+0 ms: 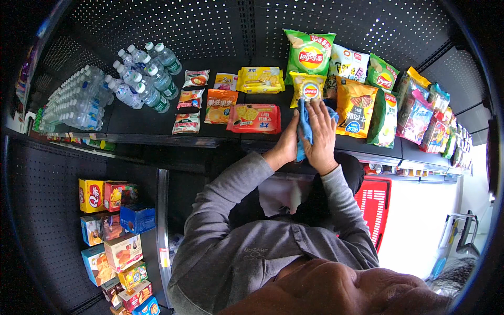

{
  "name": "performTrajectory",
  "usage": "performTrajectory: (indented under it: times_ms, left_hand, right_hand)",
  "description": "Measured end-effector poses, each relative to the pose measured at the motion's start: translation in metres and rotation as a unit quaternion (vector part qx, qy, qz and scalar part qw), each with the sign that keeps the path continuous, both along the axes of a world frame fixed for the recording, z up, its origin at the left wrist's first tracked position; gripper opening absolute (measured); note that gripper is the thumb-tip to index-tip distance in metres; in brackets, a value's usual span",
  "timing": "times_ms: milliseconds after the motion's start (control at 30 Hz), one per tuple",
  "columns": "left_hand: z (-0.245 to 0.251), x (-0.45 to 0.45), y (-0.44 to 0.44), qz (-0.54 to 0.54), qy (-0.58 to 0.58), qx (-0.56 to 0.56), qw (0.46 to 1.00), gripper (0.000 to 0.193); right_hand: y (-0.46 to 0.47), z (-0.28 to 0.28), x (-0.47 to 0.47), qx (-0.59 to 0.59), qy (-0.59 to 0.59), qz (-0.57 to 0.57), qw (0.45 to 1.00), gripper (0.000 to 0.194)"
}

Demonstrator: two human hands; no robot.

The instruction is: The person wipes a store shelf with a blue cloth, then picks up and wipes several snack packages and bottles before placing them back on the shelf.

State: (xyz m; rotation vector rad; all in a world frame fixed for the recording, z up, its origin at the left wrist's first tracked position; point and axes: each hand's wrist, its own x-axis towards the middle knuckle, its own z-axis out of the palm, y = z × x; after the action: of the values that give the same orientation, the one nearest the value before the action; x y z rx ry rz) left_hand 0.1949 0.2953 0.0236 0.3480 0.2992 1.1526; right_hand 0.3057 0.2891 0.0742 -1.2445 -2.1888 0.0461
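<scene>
A folded blue cloth (305, 132) is held between my two hands at the shelf's front. My left hand (287, 139) presses its left side, thumb up. My right hand (321, 136) lies along its right side with the fingers stretched forward. Just beyond the fingertips stands a small yellow Lay's chip bag (308, 87); the cloth meets its lower edge, and I cannot tell if the fingers grip the bag. Behind it leans a large green Lay's bag (309, 57). To the left lie a red cracker pack (255, 119) and a yellow cracker pack (260, 80).
The black shelf (220, 138) also carries water bottles (145, 78) at left, an orange candy bag (221, 106), and an orange snack bag (354, 108) close right of my hands. Boxed snacks (124, 252) fill a lower-left shelf. A red basket (374, 208) is at right.
</scene>
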Motion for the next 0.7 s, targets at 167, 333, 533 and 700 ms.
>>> performTrajectory:
  times_ms: [167, 333, 533, 700]
  left_hand:
    - [-0.004, -0.004, 0.004, 0.002, -0.056, -0.066, 0.996, 0.084]
    - [0.027, -0.027, -0.003, 0.006, 0.067, -0.005, 0.998, 0.088]
    - [0.019, -0.019, 0.001, 0.029, 0.036, 0.010, 0.999, 0.087]
    - [0.010, -0.012, 0.006, 0.037, -0.035, 0.042, 0.998, 0.081]
  right_hand:
    - [-0.025, -0.003, -0.010, -0.026, -0.024, 0.021, 0.999, 0.086]
    - [-0.052, -0.019, -0.012, -0.046, -0.058, 0.034, 0.997, 0.080]
    - [-0.052, -0.025, -0.008, -0.031, -0.037, -0.002, 0.999, 0.079]
    - [-0.026, -0.022, 0.008, 0.006, 0.081, -0.052, 0.995, 0.084]
